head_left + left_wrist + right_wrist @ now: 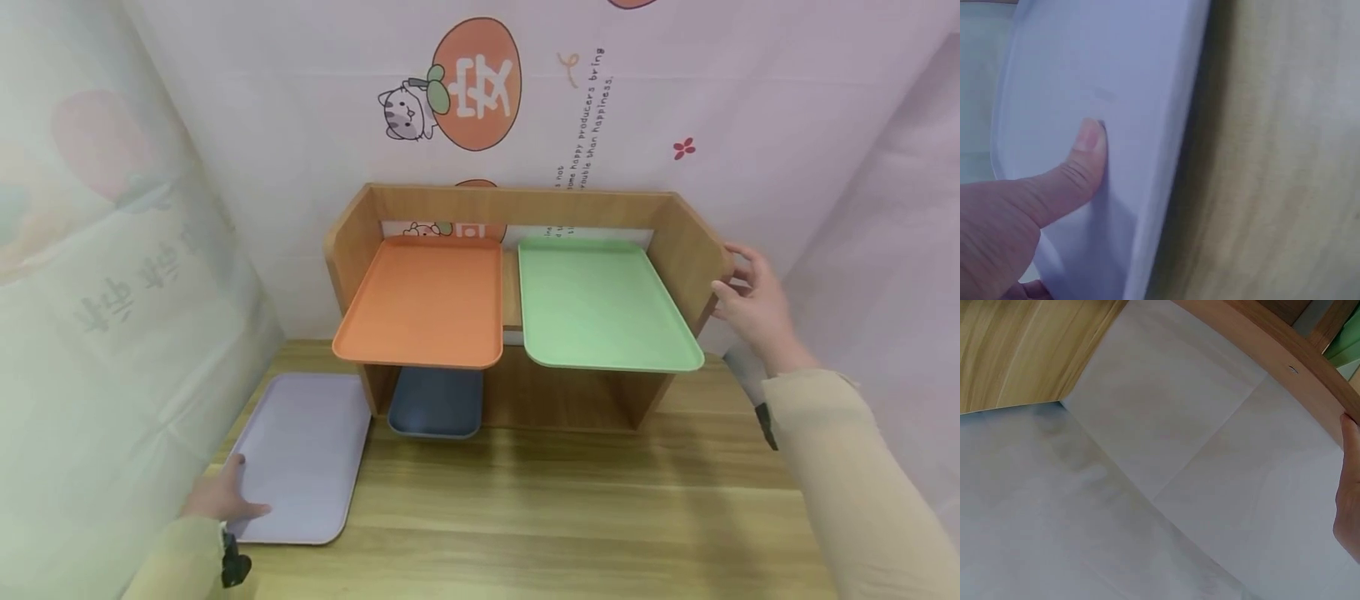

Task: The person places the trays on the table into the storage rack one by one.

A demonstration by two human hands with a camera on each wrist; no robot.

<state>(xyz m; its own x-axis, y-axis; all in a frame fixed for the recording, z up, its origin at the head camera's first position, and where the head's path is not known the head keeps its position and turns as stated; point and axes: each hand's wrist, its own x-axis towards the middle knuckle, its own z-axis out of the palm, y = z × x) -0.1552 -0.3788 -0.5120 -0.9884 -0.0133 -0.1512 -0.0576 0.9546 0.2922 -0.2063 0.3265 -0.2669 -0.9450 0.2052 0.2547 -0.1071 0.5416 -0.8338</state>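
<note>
A lavender tray (307,450) lies at the left of the wooden table. My left hand (217,496) grips its left edge; in the left wrist view the thumb (1088,140) presses on its upper face, and most other fingers are hidden below. On the right, my right hand (753,304) touches the outer side and front edge of the wooden shelf's right panel (693,250). The right wrist view shows only part of that hand, against the panel's edge. An orange tray (427,304) and a green tray (603,304) rest side by side on the upper board.
A dark blue tray (437,404) sits in the shelf's lower left, its front jutting out. White printed cloth (322,125) hangs behind and at both sides. The wooden table (540,508) stretches in front of the shelf.
</note>
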